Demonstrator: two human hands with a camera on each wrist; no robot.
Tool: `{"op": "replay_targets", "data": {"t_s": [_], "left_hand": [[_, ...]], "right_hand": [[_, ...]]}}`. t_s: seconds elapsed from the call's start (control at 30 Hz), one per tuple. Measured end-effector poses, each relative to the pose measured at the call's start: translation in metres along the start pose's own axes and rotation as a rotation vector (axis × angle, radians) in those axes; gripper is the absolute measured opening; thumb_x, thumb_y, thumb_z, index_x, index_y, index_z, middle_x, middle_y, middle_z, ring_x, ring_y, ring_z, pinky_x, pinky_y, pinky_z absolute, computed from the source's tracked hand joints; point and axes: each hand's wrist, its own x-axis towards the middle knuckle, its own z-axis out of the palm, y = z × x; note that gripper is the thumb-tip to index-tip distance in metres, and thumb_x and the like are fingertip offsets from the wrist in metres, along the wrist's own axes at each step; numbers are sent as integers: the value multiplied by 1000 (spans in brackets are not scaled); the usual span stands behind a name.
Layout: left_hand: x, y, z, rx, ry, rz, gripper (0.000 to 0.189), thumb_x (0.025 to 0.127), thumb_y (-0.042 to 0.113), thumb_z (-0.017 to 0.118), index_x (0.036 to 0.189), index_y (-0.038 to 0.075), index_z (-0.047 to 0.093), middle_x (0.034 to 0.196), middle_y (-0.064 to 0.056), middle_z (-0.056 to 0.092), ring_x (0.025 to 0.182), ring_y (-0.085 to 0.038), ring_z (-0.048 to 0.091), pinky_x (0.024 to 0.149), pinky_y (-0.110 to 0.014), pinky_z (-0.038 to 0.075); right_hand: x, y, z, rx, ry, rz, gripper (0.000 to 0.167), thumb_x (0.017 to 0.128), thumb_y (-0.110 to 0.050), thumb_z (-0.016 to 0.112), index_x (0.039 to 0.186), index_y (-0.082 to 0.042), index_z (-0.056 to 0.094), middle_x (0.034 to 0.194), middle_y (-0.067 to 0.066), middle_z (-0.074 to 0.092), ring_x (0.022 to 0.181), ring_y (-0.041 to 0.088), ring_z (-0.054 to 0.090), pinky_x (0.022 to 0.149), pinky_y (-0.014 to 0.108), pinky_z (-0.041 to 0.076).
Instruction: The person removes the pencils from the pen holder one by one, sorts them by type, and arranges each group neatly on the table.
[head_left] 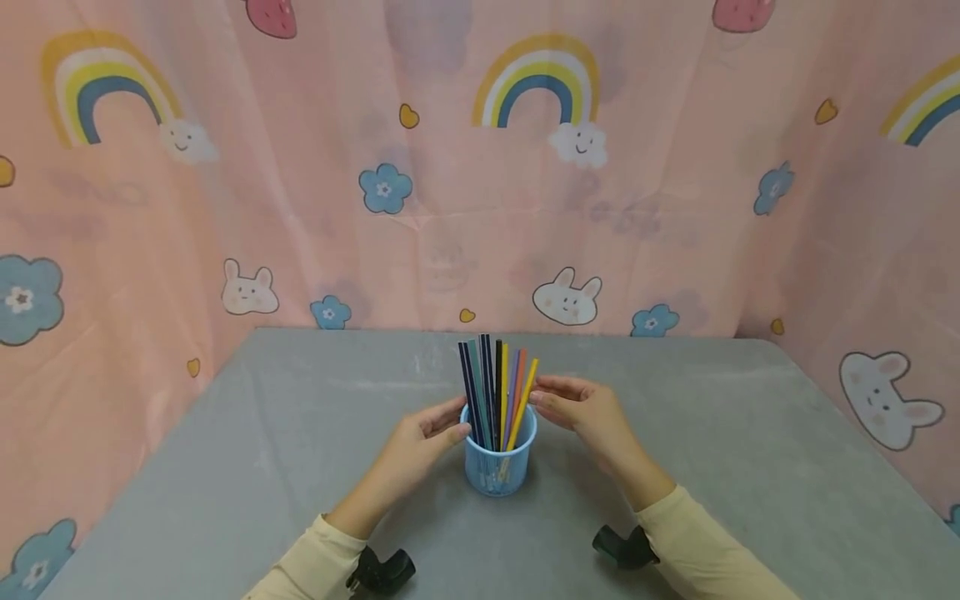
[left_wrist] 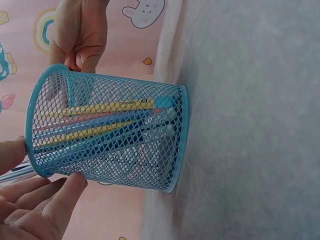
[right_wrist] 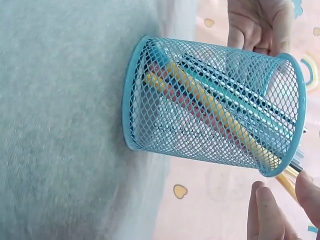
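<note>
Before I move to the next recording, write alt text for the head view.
A person's left fingers and right fingers flank an upright blue cup of pencils on a grey table; behind hangs pink cloth printed with rainbows.

I see pencils standing in the pencil cup on the table, the left hand at its left side, the right hand at its right. I have a fabric backdrop behind the table.
</note>
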Motion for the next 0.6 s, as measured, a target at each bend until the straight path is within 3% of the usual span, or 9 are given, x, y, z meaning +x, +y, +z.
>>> {"op": "replay_targets", "data": {"t_s": [0.23, 0.6], "left_hand": [[-1, -3, 1, 22, 4, -11, 50, 99, 26, 62, 143, 2, 52, 146, -17, 54, 133, -34, 54, 108, -47, 48], [-2, 5, 2, -4, 4, -15, 49, 99, 23, 62, 142, 1, 52, 145, -18, 54, 133, -35, 55, 109, -47, 47]], "right_hand": [[1, 1, 6, 37, 19, 26, 45, 94, -24, 70, 130, 2, 62, 129, 20, 65, 111, 22, 70, 95, 34, 56], [3, -3, 7, 53, 48, 29, 46, 94, -22, 70, 131, 2, 60, 129, 21, 65, 108, 20, 71, 96, 36, 55]]}}
